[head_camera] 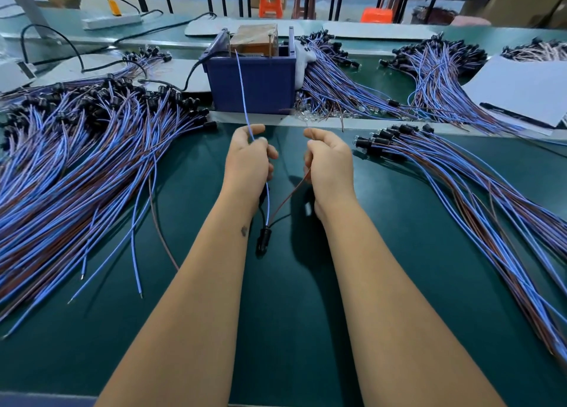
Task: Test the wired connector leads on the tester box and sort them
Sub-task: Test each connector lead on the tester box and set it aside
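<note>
The person stands at a green desk (pixel 291 330) with both forearms stretched out over it. The left hand (pixel 250 161) has its fingers curled round the blue wire (pixel 244 99) of a single lead. This wire runs up and away from the hand, its long axis pointing nearly straight at the tester box (pixel 254 81), a blue bin standing just beyond the hands. The far tip of the wire reaches the top of the box near an upright metal pin; whether it touches the pin I cannot tell. The right hand (pixel 329 164) is also closed, holding the brown wire (pixel 291 196) of the same lead. Both wires drop back toward the person and meet at the black connector (pixel 263 239), which hangs between the wrists just above the desk.

Judgement: the test is in hand. The left hand is the nearer to the box, and its wire is already lined up with it. The brown wire's free end is hidden inside the right hand's grip, and it presumably needs bringing forward to the box as well.

A large heap of leads (pixel 92 167) lies to the left and a smaller row of leads (pixel 460 185) to the right; which holds the tested ones cannot be told.
</note>
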